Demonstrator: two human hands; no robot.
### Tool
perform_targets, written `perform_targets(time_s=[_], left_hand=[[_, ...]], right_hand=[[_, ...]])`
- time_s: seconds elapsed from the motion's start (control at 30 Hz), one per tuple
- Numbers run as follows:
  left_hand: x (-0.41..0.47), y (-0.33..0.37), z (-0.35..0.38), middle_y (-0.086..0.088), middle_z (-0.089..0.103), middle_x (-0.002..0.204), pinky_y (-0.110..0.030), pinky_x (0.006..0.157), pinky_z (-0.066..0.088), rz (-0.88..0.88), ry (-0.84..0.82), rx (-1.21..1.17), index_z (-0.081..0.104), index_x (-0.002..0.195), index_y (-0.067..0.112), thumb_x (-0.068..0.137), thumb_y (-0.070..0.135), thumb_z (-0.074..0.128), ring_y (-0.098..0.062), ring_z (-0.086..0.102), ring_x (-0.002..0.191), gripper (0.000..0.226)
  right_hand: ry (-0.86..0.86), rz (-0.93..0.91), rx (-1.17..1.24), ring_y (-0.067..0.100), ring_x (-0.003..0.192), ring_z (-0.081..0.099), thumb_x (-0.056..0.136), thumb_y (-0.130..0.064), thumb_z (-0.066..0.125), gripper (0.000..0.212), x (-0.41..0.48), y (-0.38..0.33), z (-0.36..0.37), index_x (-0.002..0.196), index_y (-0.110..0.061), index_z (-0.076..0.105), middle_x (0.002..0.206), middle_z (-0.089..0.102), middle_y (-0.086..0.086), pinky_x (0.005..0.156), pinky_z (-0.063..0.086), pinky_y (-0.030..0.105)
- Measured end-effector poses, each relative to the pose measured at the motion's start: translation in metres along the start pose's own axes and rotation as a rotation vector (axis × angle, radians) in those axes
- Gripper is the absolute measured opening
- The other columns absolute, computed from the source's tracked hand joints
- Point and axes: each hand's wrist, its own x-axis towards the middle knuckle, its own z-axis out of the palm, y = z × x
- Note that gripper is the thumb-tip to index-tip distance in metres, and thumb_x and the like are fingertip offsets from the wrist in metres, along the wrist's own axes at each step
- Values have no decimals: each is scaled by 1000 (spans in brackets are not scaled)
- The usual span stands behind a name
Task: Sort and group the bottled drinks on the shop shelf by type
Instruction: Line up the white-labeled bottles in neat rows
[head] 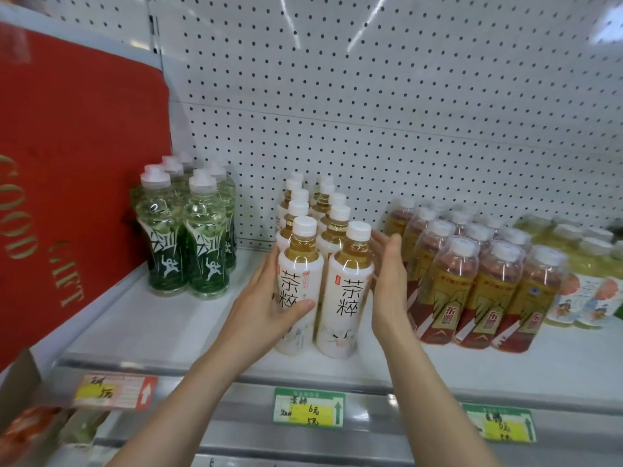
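White-sleeved amber tea bottles (344, 291), left hand (269, 308) gripping one, right hand (387, 281) open alongside.

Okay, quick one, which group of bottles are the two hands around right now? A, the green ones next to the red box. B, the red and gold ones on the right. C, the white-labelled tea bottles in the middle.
C: the left hand wraps the front-left white-labelled tea bottle and the right hand lies flat against the front-right one.
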Motion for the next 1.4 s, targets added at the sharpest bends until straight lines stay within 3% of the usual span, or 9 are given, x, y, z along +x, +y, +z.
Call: perform_targets(time_s=[0.07,0.17,0.27,0.5,0.87,1.07,1.13,1.23,1.4], left_hand=[[-2,0,1,30,33,152,-33,110,39,9,21,-5,12,152,50,81,48,72,4,38,136,94],[-6,-1,4,25,38,151,-37,108,43,16,12,-20,12,153,46,83,47,70,-1,43,135,91],[-9,-2,4,24,43,148,-37,106,44,-1,29,-22,15,152,46,86,45,68,3,48,127,85],[-9,-6,-1,19,50,137,-32,98,44,-34,100,21,31,146,41,85,40,71,-6,50,124,73],[-6,-9,-11,23,44,143,-29,105,39,4,-11,-74,25,152,37,86,38,71,0,43,131,80],[2,-11,-31,14,40,154,-38,111,39,-24,-10,-82,27,153,37,85,72,51,-5,42,137,81],[20,1,-47,6,45,151,-29,104,39,-8,121,-68,34,152,26,93,56,45,-6,46,130,67],[63,23,-70,10,51,140,-22,96,39,44,225,-3,45,145,22,101,34,47,-3,48,119,45],[140,29,-77,5,59,137,-30,101,42,-44,-44,56,57,136,22,97,28,57,-11,55,120,39]], right_hand=[[-44,-176,-119,-18,112,51,93,-58,41,36,-23,0,7,127,-46,48,122,56,-30,91,41,10],[-56,-293,-151,-3,108,60,89,-52,60,41,-35,11,16,126,-38,49,112,64,-22,90,51,24],[-31,-305,-172,4,102,63,89,-54,59,41,-36,14,22,124,-35,49,109,66,-15,89,52,33],[-59,-268,-236,-1,106,61,94,-47,58,43,-39,13,28,131,-29,45,115,63,-17,90,49,24],[-61,-333,-397,7,102,60,96,-48,56,45,-44,11,24,135,-29,43,121,62,-13,89,51,35],[-31,-315,-456,2,110,57,101,-50,39,44,-27,-22,12,135,-24,51,129,60,-9,87,44,15],[10,-298,-533,6,111,57,104,-37,43,36,5,-47,3,133,-20,55,129,61,-6,86,43,13],[-70,-219,-691,18,108,63,101,-34,49,34,58,-76,3,131,-22,60,125,65,-1,96,53,38],[-362,78,-828,24,94,70,97,-34,62,39,105,-84,31,132,-19,61,121,67,7,72,59,29]])
